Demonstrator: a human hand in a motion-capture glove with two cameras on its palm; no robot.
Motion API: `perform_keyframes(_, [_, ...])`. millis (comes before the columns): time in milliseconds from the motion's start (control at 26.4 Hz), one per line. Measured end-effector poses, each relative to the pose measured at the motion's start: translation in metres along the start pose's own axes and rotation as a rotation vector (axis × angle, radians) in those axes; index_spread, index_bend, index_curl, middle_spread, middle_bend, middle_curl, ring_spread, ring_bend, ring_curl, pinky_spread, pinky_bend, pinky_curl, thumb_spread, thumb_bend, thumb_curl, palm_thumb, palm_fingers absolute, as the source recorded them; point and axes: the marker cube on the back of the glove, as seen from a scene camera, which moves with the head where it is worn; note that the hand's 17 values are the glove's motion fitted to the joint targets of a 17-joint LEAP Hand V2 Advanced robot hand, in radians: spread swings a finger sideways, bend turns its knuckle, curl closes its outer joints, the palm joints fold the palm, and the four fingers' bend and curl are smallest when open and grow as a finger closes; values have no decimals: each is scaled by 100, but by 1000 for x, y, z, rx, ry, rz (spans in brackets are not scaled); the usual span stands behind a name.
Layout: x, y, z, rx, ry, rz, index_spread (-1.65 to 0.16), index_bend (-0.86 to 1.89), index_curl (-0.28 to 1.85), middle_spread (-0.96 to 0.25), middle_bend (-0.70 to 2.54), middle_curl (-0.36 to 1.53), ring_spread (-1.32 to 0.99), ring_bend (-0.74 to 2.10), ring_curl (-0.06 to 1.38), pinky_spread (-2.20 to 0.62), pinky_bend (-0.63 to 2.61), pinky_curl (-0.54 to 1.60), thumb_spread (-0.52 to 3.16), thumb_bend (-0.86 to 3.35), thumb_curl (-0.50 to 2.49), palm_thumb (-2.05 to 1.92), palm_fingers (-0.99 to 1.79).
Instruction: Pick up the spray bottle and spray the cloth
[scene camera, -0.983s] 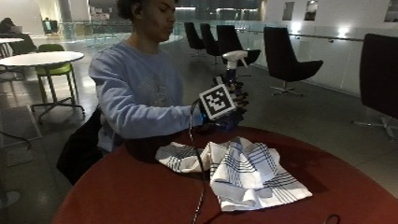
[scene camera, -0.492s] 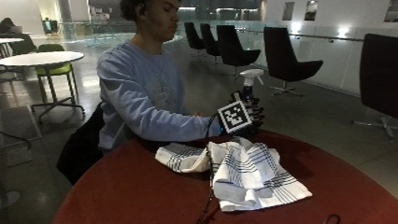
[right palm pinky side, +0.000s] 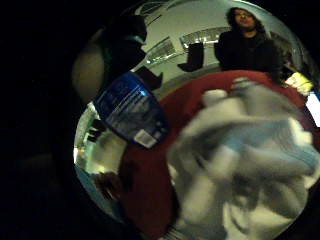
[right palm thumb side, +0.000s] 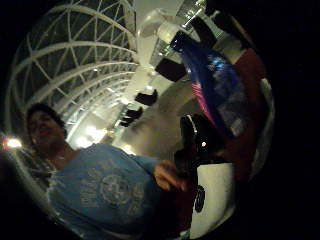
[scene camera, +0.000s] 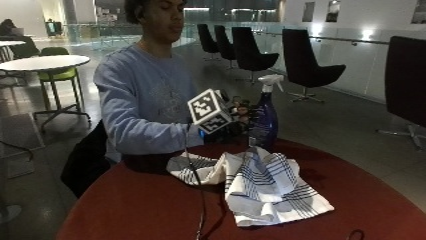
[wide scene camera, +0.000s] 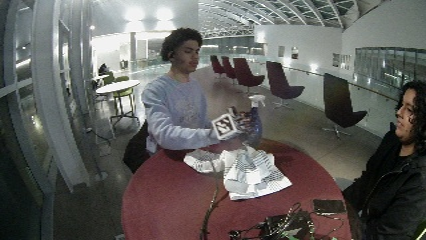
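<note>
Bottle-wise: gloved right hand (scene camera: 236, 117) has fingers wrapped round the upright spray bottle (scene camera: 263, 120), above the worktop's far edge; cloth (scene camera: 256, 186) lies below, nozzle pointing sideways, so it needs tipping down.

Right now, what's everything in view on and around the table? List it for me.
spray bottle: one, blue with a white trigger head, upright, held above the table's far edge beside the cloth.
cloth: one, white with dark stripes, crumpled on the table.
table: one, round, red-brown.
phone: one, dark, flat near the table's near edge.
cables and electronics: a dark cluster at the near edge.
chairs: several, dark, along the railing behind.
side table: one, white, with a green chair.
right hand: black glove, fingers curled round the spray bottle.
</note>
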Motion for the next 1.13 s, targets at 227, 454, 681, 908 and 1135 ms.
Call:
perform_keyframes(227, [34, 92, -117, 11, 383, 58, -33, 33, 28, -1, 23, 36, 5, 39, 26, 24, 38, 29, 100, -1, 47, 83, 50])
perform_keyframes(454, [70, 169, -181, -16, 597, 197, -32, 32, 32, -4, 25, 37, 3, 38, 27, 24, 28, 28, 102, -1, 47, 85, 60])
perform_keyframes(681, [90, 211, -202, -38, 677, 272, -31, 28, 34, -5, 25, 38, 2, 35, 28, 24, 22, 28, 104, -2, 47, 85, 64])
perform_keyframes(908, [95, 220, -203, -47, 677, 287, -31, 23, 35, -6, 24, 39, 1, 34, 29, 24, 18, 28, 105, -2, 47, 86, 68])
perform_keyframes(1135, [98, 220, -204, -52, 669, 291, -31, 19, 37, -7, 24, 39, 0, 33, 29, 24, 16, 27, 106, -2, 47, 86, 70])
